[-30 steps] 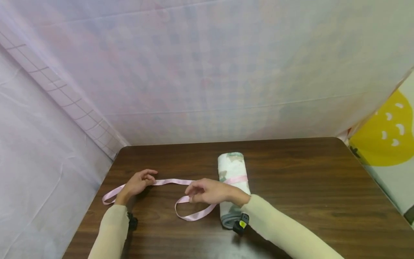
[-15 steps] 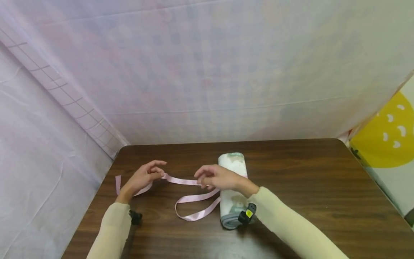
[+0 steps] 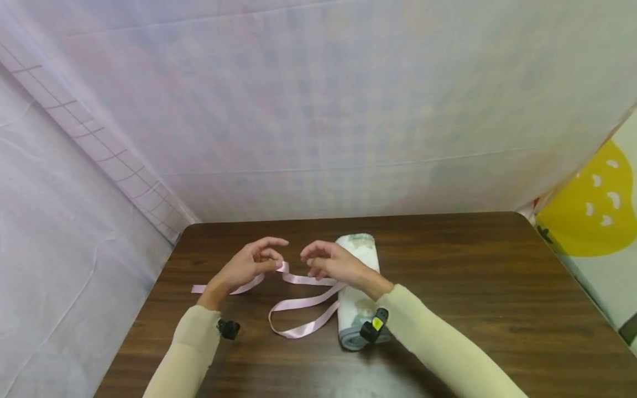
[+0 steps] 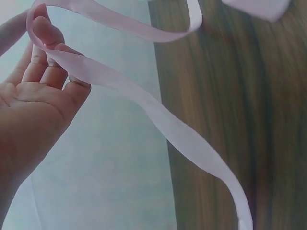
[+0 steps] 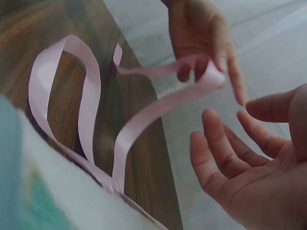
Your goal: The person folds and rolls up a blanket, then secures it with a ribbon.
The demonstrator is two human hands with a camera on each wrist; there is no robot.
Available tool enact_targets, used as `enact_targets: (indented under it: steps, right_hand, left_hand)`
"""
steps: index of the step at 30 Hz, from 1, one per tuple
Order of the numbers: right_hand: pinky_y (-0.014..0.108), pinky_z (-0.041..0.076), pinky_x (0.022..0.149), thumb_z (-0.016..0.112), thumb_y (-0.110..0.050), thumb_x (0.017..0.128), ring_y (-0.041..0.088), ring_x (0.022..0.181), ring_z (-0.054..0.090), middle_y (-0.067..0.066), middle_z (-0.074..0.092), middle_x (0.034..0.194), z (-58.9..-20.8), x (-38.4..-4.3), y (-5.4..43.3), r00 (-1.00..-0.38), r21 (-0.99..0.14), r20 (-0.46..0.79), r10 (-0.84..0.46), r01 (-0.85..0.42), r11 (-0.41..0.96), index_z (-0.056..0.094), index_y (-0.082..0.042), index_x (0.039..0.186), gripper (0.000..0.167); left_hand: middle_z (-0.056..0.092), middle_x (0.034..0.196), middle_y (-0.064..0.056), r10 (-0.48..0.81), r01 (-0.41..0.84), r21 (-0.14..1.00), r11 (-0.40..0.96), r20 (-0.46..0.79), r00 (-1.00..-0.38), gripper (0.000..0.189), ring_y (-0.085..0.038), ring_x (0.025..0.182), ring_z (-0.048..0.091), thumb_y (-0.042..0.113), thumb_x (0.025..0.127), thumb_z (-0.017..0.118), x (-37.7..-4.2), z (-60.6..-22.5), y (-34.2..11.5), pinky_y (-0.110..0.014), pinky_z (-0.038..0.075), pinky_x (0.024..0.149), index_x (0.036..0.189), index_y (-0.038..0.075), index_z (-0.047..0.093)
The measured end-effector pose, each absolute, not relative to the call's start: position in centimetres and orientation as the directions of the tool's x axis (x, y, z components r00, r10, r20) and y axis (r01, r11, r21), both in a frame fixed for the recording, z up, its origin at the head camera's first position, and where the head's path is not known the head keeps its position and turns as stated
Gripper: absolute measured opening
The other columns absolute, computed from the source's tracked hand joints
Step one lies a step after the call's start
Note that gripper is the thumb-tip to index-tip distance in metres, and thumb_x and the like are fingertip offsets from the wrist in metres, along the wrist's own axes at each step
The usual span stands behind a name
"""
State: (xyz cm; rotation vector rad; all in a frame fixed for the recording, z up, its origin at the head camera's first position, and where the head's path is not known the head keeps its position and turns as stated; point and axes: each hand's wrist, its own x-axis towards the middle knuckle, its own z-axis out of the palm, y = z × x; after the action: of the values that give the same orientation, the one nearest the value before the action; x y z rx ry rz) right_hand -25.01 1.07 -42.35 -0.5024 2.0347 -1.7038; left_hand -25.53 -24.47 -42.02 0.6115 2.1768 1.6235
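Observation:
A towel [image 3: 354,307], white with green and brown patches, lies rolled on the table. Pink ribbon [image 3: 306,281] runs from the roll's left side, where a loose loop [image 3: 298,333] of it also rests on the tabletop. My left hand [image 3: 246,269] pinches the ribbon between thumb and finger, raised left of the towel; a free end trails leftward. In the left wrist view, the ribbon [image 4: 177,134] bends round the thumb tip. My right hand [image 3: 340,266] hovers over the towel's left edge, its fingers [image 5: 218,148] loosely bent and holding nothing. It hides the ribbon on top of the roll.
The brown wooden table [image 3: 463,287] extends to the right of the towel. Pale curtain sheets [image 3: 318,110] stand behind its far edge and along the left side. A cloth with a yellow print [image 3: 592,204] hangs at the right.
My left hand has moved right and up with the ribbon, drawing the free end along. My right hand has risen off the ribbon loop, which now lies on the table.

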Motion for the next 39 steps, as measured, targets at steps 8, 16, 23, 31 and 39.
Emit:
enact_targets:
  steps: [8,16,23,31,39]
  right_hand:
    - [0.033,0.057,0.071,0.044,-0.003,0.101,0.018,0.072,0.065,0.019,0.064,0.111,-43.0,-24.7,0.0,-0.829,-0.997,-0.067,-0.556,0.077,0.006,0.049,0.006,0.128,0.029]
    - [0.034,0.057,0.064,0.04,-0.012,0.105,0.018,0.058,0.064,0.011,0.061,0.072,-42.6,-24.5,0.8,-0.782,-0.988,-0.021,-0.623,0.111,-0.106,0.049,0.004,0.125,0.027]
    - [0.039,0.058,0.066,0.042,-0.012,0.105,0.02,0.059,0.065,0.008,0.058,0.067,-40.5,-24.2,2.8,-0.802,-0.992,0.054,-0.595,0.023,-0.122,0.052,-0.001,0.121,0.022]
    - [0.04,0.057,0.072,0.047,-0.011,0.103,0.026,0.064,0.067,0.009,0.064,0.07,-37.8,-23.8,5.9,-0.792,-0.975,0.207,-0.574,-0.12,-0.185,0.056,-0.009,0.119,0.019]
    - [0.038,0.056,0.074,0.045,-0.008,0.104,0.021,0.07,0.067,0.006,0.064,0.081,-36.4,-23.6,9.0,-0.762,-0.95,0.306,-0.571,-0.2,-0.241,0.058,-0.012,0.121,0.021]
  left_hand:
    - [0.07,0.098,-0.016,0.573,0.146,0.975,0.168,0.024,-0.819,0.048,-0.017,0.092,0.068,0.004,0.094,0.065,-25.4,-41.3,-22.4,-0.034,0.055,0.087,0.139,-0.002,0.048]
    - [0.069,0.094,-0.008,0.587,0.12,0.985,0.125,0.025,-0.809,0.044,-0.012,0.08,0.066,0.0,0.093,0.064,-25.1,-41.1,-21.5,-0.03,0.055,0.072,0.135,0.0,0.051]
    - [0.07,0.101,-0.021,0.603,0.11,0.977,0.183,-0.023,-0.798,0.034,-0.024,0.086,0.067,0.005,0.1,0.054,-25.2,-42.3,-21.6,-0.038,0.057,0.079,0.133,-0.002,0.052]
    - [0.071,0.104,-0.019,0.613,0.266,0.844,0.465,-0.09,-0.785,0.032,-0.032,0.1,0.067,0.003,0.096,0.058,-24.4,-45.7,-21.8,-0.043,0.054,0.088,0.127,-0.004,0.056]
    - [0.069,0.094,-0.009,0.626,0.362,0.726,0.584,-0.12,-0.77,0.045,-0.021,0.088,0.067,-0.001,0.083,0.073,-23.3,-47.7,-21.5,-0.033,0.055,0.08,0.125,-0.003,0.056]
